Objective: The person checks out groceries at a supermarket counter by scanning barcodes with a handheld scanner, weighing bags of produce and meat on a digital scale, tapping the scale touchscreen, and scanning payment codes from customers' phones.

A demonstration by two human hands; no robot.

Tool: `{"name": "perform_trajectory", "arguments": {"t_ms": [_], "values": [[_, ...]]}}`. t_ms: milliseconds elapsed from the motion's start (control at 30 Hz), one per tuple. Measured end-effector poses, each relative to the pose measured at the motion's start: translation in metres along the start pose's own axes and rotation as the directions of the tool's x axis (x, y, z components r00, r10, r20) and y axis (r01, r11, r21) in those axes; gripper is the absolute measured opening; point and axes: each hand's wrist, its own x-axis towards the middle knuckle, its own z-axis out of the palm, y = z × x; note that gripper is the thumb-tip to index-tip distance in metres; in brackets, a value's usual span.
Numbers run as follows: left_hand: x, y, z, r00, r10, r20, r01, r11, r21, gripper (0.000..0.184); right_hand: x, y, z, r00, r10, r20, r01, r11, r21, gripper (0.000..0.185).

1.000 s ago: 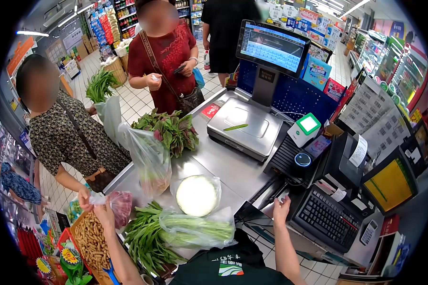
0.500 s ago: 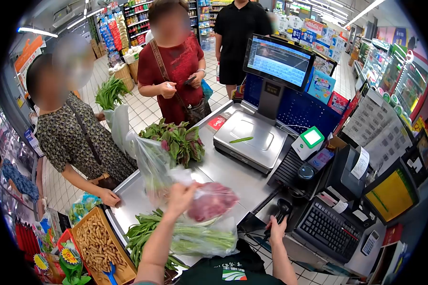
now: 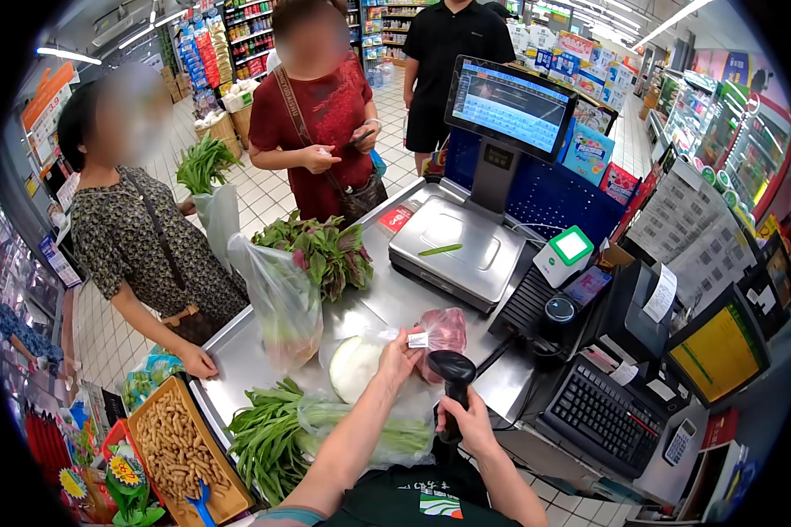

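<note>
My left hand point(image 3: 399, 358) pinches the top of a clear plastic bag of red meat point(image 3: 444, 337), beside a white barcode label point(image 3: 418, 340). The bag rests on the metal counter. In my right hand point(image 3: 471, 420) is a black barcode scanner point(image 3: 453, 371), its head close to the label. Left of the bag lies a wrapped pale, rounded vegetable point(image 3: 356, 369). Under my left forearm, bagged leafy greens point(image 3: 272, 430) stretch across the counter. Farther back are a clear bag of produce point(image 3: 281, 303) and a bunch of red-green leaves point(image 3: 321, 255).
A scale point(image 3: 457, 246) bears one green pod point(image 3: 440, 249). At right are a keyboard point(image 3: 604, 426), a receipt printer point(image 3: 633, 307) and a screen point(image 3: 721, 351). A box of peanuts point(image 3: 180, 443) stands front left. One person's hand point(image 3: 198, 362) rests on the counter edge; two other people stand beyond.
My left hand has brought the bag of meat rightward and set it down with its label showing. My right hand has raised the scanner from the counter's right side to the bag.
</note>
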Motion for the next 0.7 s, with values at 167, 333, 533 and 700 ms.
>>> {"name": "perform_trajectory", "arguments": {"t_ms": [167,333,533,700], "values": [[0.000,-0.008,-0.004,1.000,0.018,0.011,-0.017,0.997,-0.069,0.042,0.010,-0.004,0.019,0.999,0.014,-0.050,-0.027,0.964,-0.264,0.019],[-0.009,-0.010,0.007,0.994,0.084,-0.076,-0.086,0.996,-0.028,0.038,0.006,-0.007,0.023,0.995,-0.060,-0.080,0.024,0.921,-0.390,0.017],[-0.005,-0.019,0.004,0.988,0.139,-0.068,-0.141,0.990,-0.021,0.039,-0.014,-0.019,0.024,0.997,-0.056,-0.055,0.030,0.923,-0.384,0.018],[-0.004,-0.025,-0.005,0.988,0.152,0.007,-0.152,0.987,-0.046,0.043,-0.023,-0.017,0.016,1.000,0.014,-0.014,-0.018,0.924,-0.381,0.027]]}}
